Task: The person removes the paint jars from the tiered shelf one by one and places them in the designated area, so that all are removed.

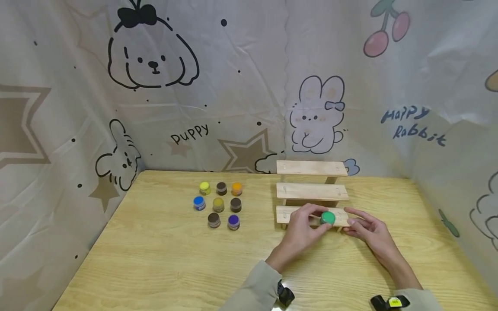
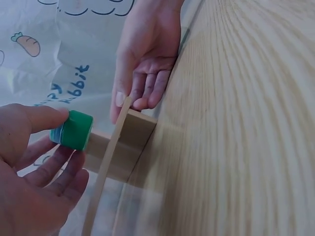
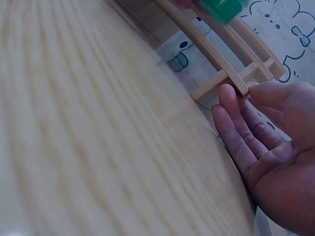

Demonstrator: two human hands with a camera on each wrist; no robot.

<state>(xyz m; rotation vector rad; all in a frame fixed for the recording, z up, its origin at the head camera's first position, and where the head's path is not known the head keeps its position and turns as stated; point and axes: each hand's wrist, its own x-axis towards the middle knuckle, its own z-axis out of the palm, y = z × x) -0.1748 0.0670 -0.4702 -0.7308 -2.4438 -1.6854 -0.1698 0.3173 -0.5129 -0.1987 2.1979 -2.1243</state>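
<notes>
A small paint jar with a green lid [image 1: 328, 217] is pinched between the thumb and fingers of my left hand [image 1: 300, 229]. It is over the right part of the lowest step of a three-step wooden shelf [image 1: 287, 211]. In the left wrist view, the green jar [image 2: 77, 131] shows a gap from the step board [image 2: 109, 155]. My right hand [image 1: 372, 235] holds the right end of that lowest step. The right wrist view shows the thumb at the board's end [image 3: 242, 87] and fingertips beneath it.
Left of the shelf, several small paint jars stand in loose rows, among them a yellow jar [image 1: 205, 188], an orange jar [image 1: 236, 189], a blue jar [image 1: 199, 203] and a purple jar [image 1: 233, 222]. Patterned cloth [image 1: 241, 95] walls the wooden table [image 1: 163, 259] at the back and sides.
</notes>
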